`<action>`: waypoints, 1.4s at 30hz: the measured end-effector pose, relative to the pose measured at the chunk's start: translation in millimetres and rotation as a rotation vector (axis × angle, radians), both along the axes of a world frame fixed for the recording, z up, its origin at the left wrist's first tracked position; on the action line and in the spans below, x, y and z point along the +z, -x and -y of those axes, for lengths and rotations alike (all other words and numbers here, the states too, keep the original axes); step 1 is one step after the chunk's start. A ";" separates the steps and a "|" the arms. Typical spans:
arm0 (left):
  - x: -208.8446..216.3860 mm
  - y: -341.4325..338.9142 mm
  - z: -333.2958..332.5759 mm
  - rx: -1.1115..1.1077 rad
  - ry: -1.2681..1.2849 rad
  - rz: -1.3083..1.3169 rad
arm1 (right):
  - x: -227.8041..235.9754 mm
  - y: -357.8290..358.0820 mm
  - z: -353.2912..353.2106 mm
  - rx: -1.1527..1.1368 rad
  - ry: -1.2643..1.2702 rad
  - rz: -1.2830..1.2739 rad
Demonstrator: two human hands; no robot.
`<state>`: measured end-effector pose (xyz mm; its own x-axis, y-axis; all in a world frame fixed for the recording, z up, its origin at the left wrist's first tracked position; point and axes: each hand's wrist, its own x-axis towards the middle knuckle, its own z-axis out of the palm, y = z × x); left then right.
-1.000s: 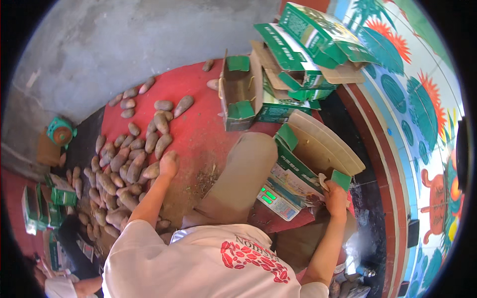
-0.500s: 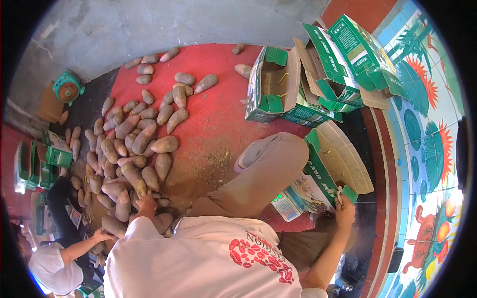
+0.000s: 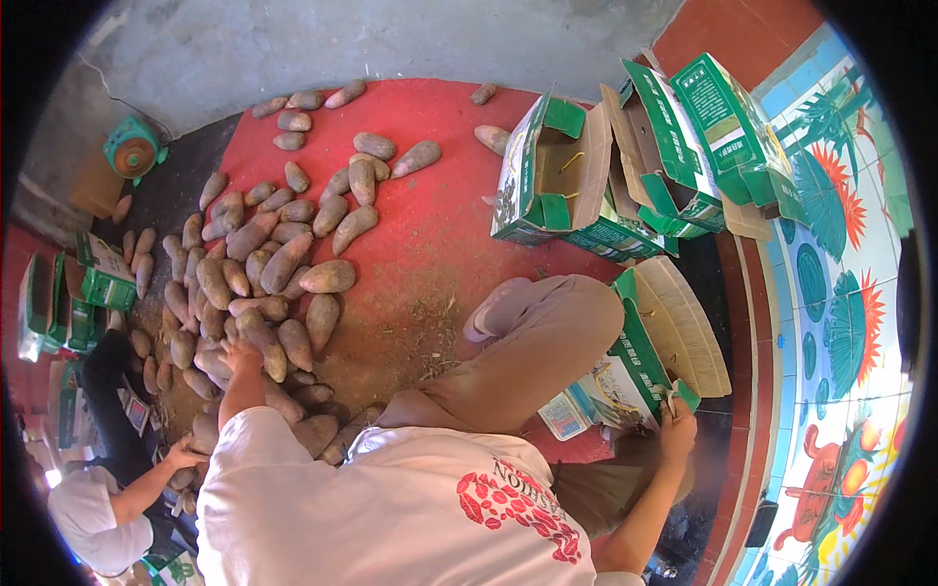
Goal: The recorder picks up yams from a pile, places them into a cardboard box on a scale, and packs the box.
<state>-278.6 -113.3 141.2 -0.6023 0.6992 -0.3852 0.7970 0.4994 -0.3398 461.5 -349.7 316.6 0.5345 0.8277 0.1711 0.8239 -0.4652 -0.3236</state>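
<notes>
My left hand [image 3: 241,357] reaches onto a heap of large brown-pink tubers [image 3: 262,337] that look like sweet potatoes. Its fingers are spread against the tubers, and no tuber is lifted in it. My right hand [image 3: 676,430] is closed on the near green flap of an open green-and-white cardboard box [image 3: 633,376] beside my bent leg. Something small and whitish shows at those fingertips, too small to name. The box seems to rest on a flat scale [image 3: 567,415], partly hidden by the box and my leg. The box's inside is mostly out of sight.
More open green boxes [image 3: 557,161] stand at the far right by a painted tile wall [image 3: 831,293]. A co-worker [image 3: 98,518] at lower left reaches into the heap. Stacked boxes [image 3: 106,273] and a teal machine [image 3: 135,151] lie left. Red sheeting [image 3: 430,195] covers the floor.
My left hand has moved left and farther up the heap, its fingers spreading. The right hand keeps its hold on the box flap. The whole view has shifted slightly.
</notes>
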 end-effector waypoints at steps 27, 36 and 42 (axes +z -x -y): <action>-38.7 17.3 52.7 0.283 0.019 -0.087 | 1.8 3.9 -3.3 -0.125 0.143 0.071; 12.0 -14.1 38.0 -0.139 0.194 0.069 | -2.6 0.2 -4.4 -0.042 0.045 0.029; 22.8 -68.4 -6.8 -0.325 0.342 0.226 | 5.1 8.1 -3.3 -0.056 0.058 0.027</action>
